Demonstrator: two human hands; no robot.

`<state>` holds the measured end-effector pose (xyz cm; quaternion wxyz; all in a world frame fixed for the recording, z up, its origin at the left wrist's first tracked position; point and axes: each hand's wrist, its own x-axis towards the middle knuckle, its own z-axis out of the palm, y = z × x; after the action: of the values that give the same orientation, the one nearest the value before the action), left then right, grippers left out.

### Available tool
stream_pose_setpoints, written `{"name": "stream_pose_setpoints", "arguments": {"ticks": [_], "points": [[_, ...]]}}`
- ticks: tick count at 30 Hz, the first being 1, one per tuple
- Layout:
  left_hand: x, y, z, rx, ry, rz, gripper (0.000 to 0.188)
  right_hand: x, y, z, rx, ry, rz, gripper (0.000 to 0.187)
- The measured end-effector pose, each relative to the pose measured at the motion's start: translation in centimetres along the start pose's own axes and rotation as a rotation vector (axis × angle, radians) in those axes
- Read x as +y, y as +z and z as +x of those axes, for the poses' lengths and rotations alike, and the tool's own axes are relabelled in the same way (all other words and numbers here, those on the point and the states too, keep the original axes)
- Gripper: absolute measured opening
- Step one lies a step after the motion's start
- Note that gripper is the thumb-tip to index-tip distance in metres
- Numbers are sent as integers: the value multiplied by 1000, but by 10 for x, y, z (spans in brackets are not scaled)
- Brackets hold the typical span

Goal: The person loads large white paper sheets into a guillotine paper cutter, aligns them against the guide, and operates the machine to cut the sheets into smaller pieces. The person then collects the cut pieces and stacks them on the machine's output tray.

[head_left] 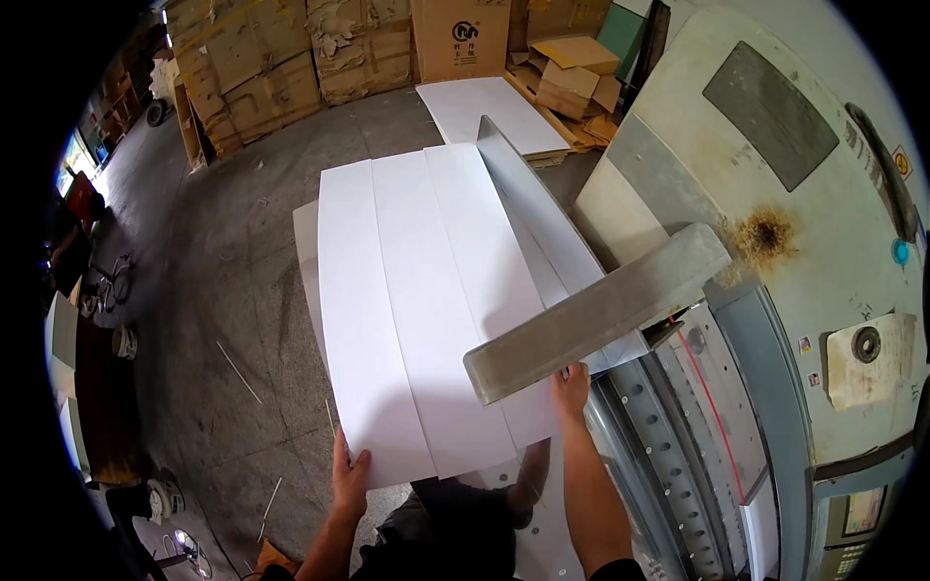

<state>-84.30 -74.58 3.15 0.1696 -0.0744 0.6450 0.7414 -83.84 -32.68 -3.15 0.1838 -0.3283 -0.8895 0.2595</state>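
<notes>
Large white sheets (426,310), divided lengthwise by two lines that may be creases or overlapping edges, lie flat in front of me. My left hand (350,474) grips their near left corner, its thumb on top. At the near right edge my right hand (572,389) is closed, its fingers partly hidden by the sheets and a grey metal bar (596,312). That bar reaches out from the machine (668,194) over the sheets' right side. Behind it, an upright grey plate (538,198) runs along their right edge.
The machine's bed (668,436), with dotted holes and a red line, lies at my right. Ahead stand a white-topped stack (484,111), tall cardboard cartons (363,44) and opened boxes (573,82). Thin offcut strips (239,373) lie on the grey floor (223,281) at left.
</notes>
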Motion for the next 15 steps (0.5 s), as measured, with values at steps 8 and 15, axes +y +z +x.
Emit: {"name": "stream_pose_setpoints", "arguments": {"ticks": [8,15], "points": [[-32,-7,-37,90,17,178,69,6,-16,-42,110,66,-24,28],[-55,16,-149,84,-163,54,70,67,-71,-109,169,-103,-51,27]]}}
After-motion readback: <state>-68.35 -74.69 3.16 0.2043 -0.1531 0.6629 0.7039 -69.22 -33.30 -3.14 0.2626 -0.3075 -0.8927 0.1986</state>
